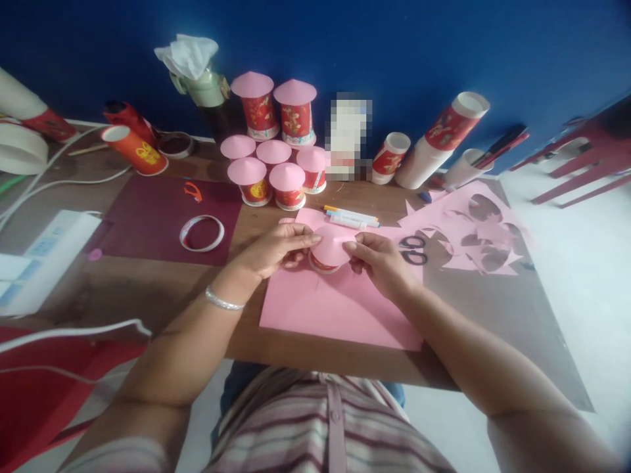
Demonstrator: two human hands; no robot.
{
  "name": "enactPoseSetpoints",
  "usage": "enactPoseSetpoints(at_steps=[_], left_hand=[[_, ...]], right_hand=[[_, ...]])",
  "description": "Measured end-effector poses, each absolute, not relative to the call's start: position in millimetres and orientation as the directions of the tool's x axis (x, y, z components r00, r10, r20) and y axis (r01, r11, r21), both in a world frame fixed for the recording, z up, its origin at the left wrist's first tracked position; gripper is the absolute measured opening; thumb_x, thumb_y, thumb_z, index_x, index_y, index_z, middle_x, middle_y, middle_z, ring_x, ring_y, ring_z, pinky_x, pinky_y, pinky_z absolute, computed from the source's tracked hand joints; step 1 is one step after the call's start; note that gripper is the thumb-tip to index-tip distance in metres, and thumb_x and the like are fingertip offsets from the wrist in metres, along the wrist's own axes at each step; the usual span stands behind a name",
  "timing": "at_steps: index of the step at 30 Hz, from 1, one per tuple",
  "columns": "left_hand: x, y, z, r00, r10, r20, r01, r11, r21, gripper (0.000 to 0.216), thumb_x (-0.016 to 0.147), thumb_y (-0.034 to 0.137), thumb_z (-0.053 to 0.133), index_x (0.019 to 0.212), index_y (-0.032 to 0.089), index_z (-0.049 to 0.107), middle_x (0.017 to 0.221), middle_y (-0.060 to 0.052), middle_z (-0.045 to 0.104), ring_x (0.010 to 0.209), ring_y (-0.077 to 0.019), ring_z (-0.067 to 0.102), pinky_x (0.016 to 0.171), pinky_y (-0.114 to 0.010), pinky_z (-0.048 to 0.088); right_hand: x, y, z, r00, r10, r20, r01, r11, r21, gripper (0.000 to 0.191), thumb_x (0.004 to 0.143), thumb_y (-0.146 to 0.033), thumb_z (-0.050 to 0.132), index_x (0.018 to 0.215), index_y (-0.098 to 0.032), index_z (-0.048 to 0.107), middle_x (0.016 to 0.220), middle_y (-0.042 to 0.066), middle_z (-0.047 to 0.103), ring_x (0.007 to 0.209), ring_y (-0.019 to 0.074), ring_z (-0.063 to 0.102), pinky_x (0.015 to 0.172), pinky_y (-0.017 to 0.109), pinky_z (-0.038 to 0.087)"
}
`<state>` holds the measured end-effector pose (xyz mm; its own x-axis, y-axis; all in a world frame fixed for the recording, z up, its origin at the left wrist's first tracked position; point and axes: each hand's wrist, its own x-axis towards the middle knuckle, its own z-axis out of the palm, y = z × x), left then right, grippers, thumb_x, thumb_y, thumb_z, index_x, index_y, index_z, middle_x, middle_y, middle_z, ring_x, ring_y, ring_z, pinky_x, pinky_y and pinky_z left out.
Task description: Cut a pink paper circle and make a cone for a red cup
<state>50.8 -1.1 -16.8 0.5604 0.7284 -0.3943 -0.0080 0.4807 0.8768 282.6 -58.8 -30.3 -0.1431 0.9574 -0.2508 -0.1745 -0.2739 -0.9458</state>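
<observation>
Wooden table [162, 295] against a blue wall [394, 46]; the person sits at the near edge.

Pink sheet [335, 309] lies flat at near centre. Dark maroon sheet [148, 217] to its left. Pink offcuts [473, 236] with round holes cut out are spread to the right.

White power strip [44, 256] at the left edge, cables trailing.

Long cup stack [438, 141] lies tipped at far right, red and gold print, too blurred to read. Orange cup [135, 151] lies on its side at far left, with a yellow mark that is not legible.

Capped cups [273, 171], red with pink cone lids, cluster at far centre, with two taller ones behind. Gold print on them, unreadable.

Tape ring [201, 233] flat on the maroon sheet. Scissors [413, 249], black handles, just right of the hands. Markers [351, 217] lie just beyond the hands.

Left hand [271, 253], bracelet [224, 302] at the wrist: fingers pinched closed on the left edge of the pink cone [331, 244]. Right hand [379, 263]: thumb and fingers closed on the cone's right edge. The cone sits on top of a red cup [323, 264], only the rim showing, over the far part of the pink sheet, between the two hands. Whether the cup rests on the sheet cannot be told.
</observation>
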Motion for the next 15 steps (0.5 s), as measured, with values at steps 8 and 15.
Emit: enactPoseSetpoints(at_steps=[8, 15], left_hand=[[52.4, 0.5, -19.3, 0.579, 0.723, -0.377, -0.063, 0.501, 0.863, 0.048, 0.068, 0.045, 0.098, 0.071, 0.015, 0.060, 0.062, 0.006, 0.051, 0.048, -0.0035, 0.048, 0.037, -0.016, 0.035], [51.0, 1.4, -20.3, 0.594, 0.717, -0.364, -0.071, 0.498, 0.865, 0.046, 0.070, 0.043, 0.097, 0.070, 0.015, 0.060, 0.059, 0.006, 0.051, 0.047, -0.0039, 0.049, 0.039, -0.016, 0.038]], right_hand=[[283.5, -59.5, -30.1, -0.143, 0.959, -0.245, -0.148, -0.266, -0.953, 0.049, 0.074, -0.057, 0.093, 0.064, -0.020, 0.061, 0.056, -0.004, 0.058, 0.055, 0.0097, 0.049, 0.056, 0.026, 0.034], [281.9, -58.6, -27.1, -0.136, 0.959, -0.247, -0.133, -0.265, -0.955, 0.051, 0.069, -0.058, 0.094, 0.063, -0.021, 0.061, 0.053, -0.004, 0.058, 0.053, 0.0099, 0.048, 0.055, 0.027, 0.035]])
